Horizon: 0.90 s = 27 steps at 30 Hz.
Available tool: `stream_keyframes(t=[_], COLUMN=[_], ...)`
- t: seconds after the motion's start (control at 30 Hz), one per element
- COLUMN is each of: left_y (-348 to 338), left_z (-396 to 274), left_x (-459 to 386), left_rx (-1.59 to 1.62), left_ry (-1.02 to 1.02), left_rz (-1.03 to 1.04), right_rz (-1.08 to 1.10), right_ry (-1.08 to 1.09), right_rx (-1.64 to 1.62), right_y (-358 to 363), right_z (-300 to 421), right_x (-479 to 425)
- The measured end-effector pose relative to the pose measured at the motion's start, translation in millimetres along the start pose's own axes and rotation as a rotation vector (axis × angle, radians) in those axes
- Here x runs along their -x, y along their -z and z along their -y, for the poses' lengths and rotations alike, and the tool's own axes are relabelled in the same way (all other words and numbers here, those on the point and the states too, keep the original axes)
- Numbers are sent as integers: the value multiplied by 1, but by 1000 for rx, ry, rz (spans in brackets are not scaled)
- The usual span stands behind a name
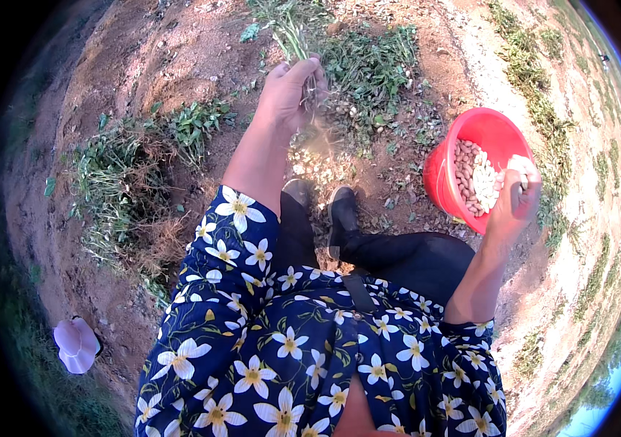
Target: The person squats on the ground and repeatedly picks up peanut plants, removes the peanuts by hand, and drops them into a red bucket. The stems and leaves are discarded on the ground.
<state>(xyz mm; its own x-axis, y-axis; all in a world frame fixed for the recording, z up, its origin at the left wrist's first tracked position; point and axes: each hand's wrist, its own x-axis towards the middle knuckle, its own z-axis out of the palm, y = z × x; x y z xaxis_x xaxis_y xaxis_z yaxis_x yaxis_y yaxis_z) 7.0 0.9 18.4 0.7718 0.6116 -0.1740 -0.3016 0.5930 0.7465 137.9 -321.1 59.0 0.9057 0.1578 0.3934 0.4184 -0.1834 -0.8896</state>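
My left hand [293, 93] is closed around the stems of an uprooted peanut plant [290, 34]; its roots hang blurred below the fist. Over the right side of a red plastic bucket [462, 117] is my right hand [515, 191], fingers curled round pale peanut pods [522, 164]. Unshelled peanuts [469, 169] lie in the bucket, some bright in the sun, others in shade.
A heap of pulled plants with roots [130, 185] lies on the soil at left. More leafy plants [370, 71] lie ahead. Two dark boots [345, 210] stand near the middle. A pale purple hat [76, 345] shows at lower left.
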Motion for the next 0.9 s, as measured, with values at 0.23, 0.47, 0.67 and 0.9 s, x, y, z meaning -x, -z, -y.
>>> stream_keyframes(t=[0.23, 0.47, 0.67, 0.9], left_y=[-15, 103, 266, 152], left_z=[-5, -118, -282, -153], left_x=[12, 46, 143, 53], left_rx=[-87, -545, -1944, -1514], left_ry=[48, -416, -264, -150], left_rz=[90, -538, -1581, -522], right_rz=[21, 334, 570, 956], right_ry=[175, 250, 243, 179], right_rx=[784, 558, 438, 437], right_y=[89, 14, -22, -68], right_z=[-62, -26, -51, -43], right_x=[-25, 10, 34, 58])
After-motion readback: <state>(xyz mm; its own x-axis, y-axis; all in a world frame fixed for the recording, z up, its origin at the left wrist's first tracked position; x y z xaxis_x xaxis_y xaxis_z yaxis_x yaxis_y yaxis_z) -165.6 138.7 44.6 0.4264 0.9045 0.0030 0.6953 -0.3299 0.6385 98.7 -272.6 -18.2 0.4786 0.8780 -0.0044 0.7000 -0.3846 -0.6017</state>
